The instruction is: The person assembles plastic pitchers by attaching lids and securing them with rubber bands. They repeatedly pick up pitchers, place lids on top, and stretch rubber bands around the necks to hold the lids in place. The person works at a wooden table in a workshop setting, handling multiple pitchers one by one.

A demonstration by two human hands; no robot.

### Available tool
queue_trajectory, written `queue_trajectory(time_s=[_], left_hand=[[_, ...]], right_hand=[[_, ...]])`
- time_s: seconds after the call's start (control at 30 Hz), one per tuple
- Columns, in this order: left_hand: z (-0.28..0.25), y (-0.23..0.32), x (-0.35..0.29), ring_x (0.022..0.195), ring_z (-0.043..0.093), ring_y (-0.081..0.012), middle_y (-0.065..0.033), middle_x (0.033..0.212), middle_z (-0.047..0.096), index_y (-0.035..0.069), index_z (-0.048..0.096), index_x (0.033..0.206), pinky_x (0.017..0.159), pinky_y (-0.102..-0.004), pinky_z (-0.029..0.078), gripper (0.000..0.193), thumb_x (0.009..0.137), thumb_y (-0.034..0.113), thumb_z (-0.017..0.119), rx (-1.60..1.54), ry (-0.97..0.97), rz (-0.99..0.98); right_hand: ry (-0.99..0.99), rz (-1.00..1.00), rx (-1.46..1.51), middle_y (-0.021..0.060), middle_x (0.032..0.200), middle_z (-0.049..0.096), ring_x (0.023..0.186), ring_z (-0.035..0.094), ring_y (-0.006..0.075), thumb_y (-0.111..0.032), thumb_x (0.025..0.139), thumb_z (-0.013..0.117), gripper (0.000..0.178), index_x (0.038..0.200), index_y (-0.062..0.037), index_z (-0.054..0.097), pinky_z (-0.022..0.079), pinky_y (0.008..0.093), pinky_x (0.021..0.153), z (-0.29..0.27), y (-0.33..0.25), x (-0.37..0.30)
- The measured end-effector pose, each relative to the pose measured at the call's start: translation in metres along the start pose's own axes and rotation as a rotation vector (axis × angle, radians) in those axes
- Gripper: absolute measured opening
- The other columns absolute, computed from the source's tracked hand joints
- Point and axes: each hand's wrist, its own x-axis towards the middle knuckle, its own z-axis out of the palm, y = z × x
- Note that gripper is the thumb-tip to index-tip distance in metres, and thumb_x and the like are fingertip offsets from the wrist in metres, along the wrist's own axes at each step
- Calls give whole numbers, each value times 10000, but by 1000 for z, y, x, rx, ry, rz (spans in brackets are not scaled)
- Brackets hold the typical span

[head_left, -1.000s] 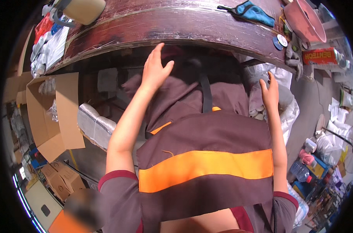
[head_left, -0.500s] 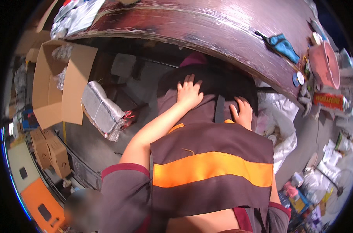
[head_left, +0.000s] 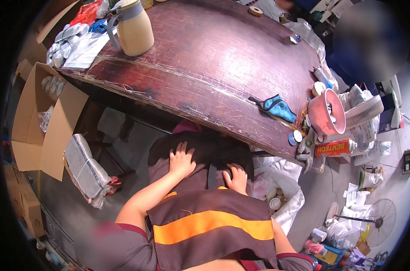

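My left hand [head_left: 182,160] and right hand [head_left: 237,177] lie open, palms flat on the brown garment [head_left: 200,180] spread across my lap, just near of the wooden table [head_left: 214,67].

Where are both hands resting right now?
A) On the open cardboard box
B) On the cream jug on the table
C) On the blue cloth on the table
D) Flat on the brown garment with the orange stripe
D: the left hand and the right hand both lie palm-down on the brown garment, below the table edge, apart from the jug, box and cloth.
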Motion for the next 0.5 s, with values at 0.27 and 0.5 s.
queue_trajectory(time_s=[0.27, 0.5], left_hand=[[-2, -4, -4, 1370, 295, -307, -156, 1440, 368, 175, 565, 1253, 1062, -552, 264, 532, 742, 308, 626, -29, 13, -12], [3, -3, 1, 1356, 317, -310, -160, 1429, 387, 162, 573, 1248, 1054, -556, 275, 533, 741, 315, 623, -22, 26, 0]], right_hand=[[-3, 2, 2, 105, 1221, 564, 1163, 492, 290, -353, 836, 623, 390, 1145, -114, 610, 358, 438, 966, 3, -3, -1], [27, 10, 37, 113, 1205, 571, 1144, 502, 296, -338, 831, 626, 377, 1124, -101, 619, 373, 442, 945, 0, -6, -5]])
